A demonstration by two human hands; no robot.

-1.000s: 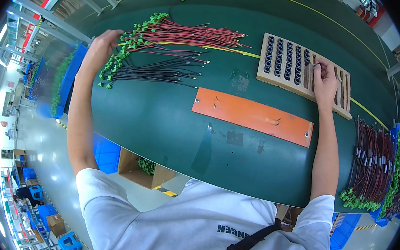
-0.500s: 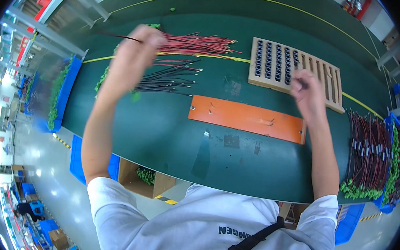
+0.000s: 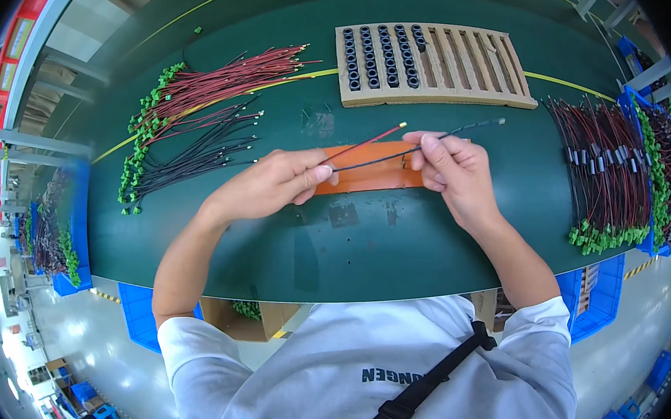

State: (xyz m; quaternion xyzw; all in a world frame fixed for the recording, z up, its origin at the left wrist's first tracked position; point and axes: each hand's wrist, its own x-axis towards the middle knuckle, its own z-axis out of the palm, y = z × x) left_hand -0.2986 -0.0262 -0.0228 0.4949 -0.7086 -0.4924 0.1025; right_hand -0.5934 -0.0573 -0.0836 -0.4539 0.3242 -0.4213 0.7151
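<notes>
Over the orange board, my left hand pinches a red wire and a black wire between thumb and fingers. Their light-tipped ends point to the right. My right hand is closed on the black wire a little short of its tip, while the red wire's tip stays free. Whether anything else sits inside the right fingers is hidden. Beyond the hands lies a tan slotted tray, its left slots filled with rows of black rings.
Red wires and black wires with green connectors lie fanned at the left of the green table. At the right are wires with grey cylinders, beside a blue bin. An open cardboard box stands below the near edge.
My left hand has come from the wire piles to the middle with the two wires. The right hand has left the tray, where it held a small dark piece, and now grips the black wire.
</notes>
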